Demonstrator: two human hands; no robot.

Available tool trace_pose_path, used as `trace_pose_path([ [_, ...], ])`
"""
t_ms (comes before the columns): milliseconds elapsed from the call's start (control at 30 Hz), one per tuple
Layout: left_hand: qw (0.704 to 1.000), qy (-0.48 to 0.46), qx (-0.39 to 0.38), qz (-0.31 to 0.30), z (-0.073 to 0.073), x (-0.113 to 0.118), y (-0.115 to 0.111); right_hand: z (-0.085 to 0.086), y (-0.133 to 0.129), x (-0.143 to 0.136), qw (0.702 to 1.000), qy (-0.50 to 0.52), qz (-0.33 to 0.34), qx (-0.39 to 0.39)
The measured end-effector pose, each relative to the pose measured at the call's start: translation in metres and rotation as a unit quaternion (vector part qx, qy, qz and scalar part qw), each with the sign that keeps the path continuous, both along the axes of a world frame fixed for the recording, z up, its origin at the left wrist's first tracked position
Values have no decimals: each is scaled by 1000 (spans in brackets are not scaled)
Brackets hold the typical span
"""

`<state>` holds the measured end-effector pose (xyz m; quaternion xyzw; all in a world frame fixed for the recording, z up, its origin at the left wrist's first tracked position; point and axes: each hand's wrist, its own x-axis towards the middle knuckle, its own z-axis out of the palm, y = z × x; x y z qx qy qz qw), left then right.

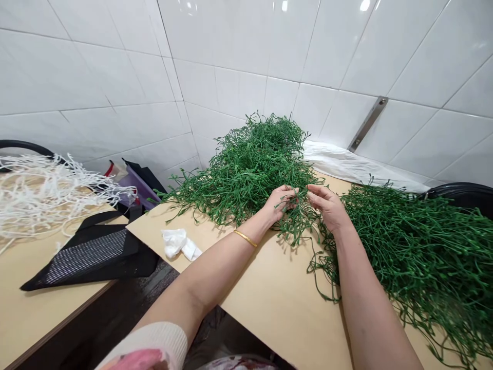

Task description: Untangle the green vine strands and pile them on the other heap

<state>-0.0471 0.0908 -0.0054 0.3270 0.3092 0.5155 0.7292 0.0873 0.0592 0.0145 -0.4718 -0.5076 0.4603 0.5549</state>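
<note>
- Green plastic branching sprig [296,216] sits pinched between both hands at the near edge of the back pile, above the pale wooden tabletop [269,303].
- Left hand [279,204]: fingers closed on the sprig's stems. Right hand [327,205]: fingertips closed on the same sprig.
- Progress, judged: two heaps of green plastic sprigs, back pile [250,164] and right pile [419,257]; which one is finished I cannot tell. Plenty looks left.
- White plastic sprigs [42,190] lie on the left table, apart.
- No readable writing, labels or brands.
</note>
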Motion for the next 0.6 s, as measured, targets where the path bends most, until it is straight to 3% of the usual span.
trace_pose_path([
  [167, 1000, -24, 5, -11, 0, -3, -1, -13, 6, -12, 999, 1, -26, 20],
  [333, 993, -71, -17, -91, 3, -9, -3, -21, 13, -11, 996, 21, -82, 33],
  [433, 993, -30, 8, -116, 5, -8, -5, -17, 12, -12, 992, 48, -110, 37],
  [600, 994, 29, 17, -105, 7, -3, -9, -11, 9, -18, 989, 80, -118, 33],
])
